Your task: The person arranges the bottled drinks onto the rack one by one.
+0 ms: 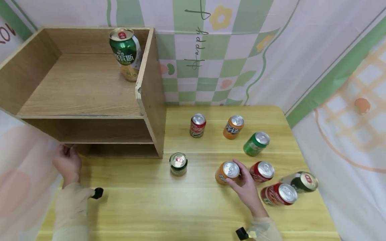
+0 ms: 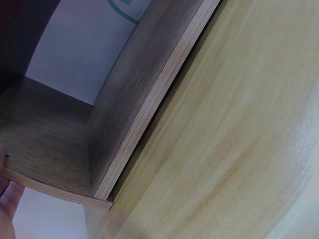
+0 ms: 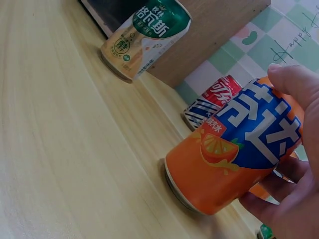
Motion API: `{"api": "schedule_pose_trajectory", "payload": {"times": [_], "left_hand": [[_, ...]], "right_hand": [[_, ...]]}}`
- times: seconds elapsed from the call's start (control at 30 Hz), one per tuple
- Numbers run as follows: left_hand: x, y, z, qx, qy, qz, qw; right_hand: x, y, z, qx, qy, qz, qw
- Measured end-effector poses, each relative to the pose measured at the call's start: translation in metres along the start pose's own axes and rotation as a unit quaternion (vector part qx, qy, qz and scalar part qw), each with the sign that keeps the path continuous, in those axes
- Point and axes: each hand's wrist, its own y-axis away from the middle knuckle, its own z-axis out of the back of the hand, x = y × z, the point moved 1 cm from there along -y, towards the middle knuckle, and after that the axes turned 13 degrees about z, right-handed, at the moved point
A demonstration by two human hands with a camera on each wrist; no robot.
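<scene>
My right hand [image 1: 248, 190] holds an orange soda can [image 1: 222, 174] with the thumb on one side and the fingers round the other. Its blue label with an orange slice faces the right wrist camera, and the can [image 3: 214, 174] stands close over the table. At the lower left corner of the wooden shelf [image 1: 150, 90], my left hand [image 1: 68, 164] pinches the edge of the side panel [image 2: 55, 190]. Only some of its fingers show in the left wrist view. Left of the orange can stands a green and gold can [image 1: 178, 164].
A tall green and gold can [image 1: 125, 50] stands on the shelf's top. At the back of the table [image 1: 169, 207] are a red can [image 1: 197, 126] and another orange can [image 1: 233, 127]. A green can [image 1: 256, 144], red cans [image 1: 261, 171] and a dark-topped can [image 1: 300, 181] stand rightward.
</scene>
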Motion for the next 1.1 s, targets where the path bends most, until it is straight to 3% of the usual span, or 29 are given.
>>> {"api": "schedule_pose_trajectory", "payload": {"times": [0.2, 0.5, 1.1], "left_hand": [[0.0003, -0.0003, -0.0017, 0.005, -0.001, 0.008, 1.0], [0.0005, 0.001, -0.0002, 0.0, -0.011, 0.0, 0.9999], [0.0012, 0.0, 0.0005, -0.009, -0.003, 0.005, 0.9999]], "right_hand": [[-0.0028, -0.0011, -0.0041, -0.009, -0.014, 0.007, 0.9998], [-0.0006, -0.0018, -0.0039, 0.009, 0.008, -0.026, 0.9996], [-0.0018, -0.0065, -0.0087, -0.004, -0.012, -0.008, 0.9999]]}}
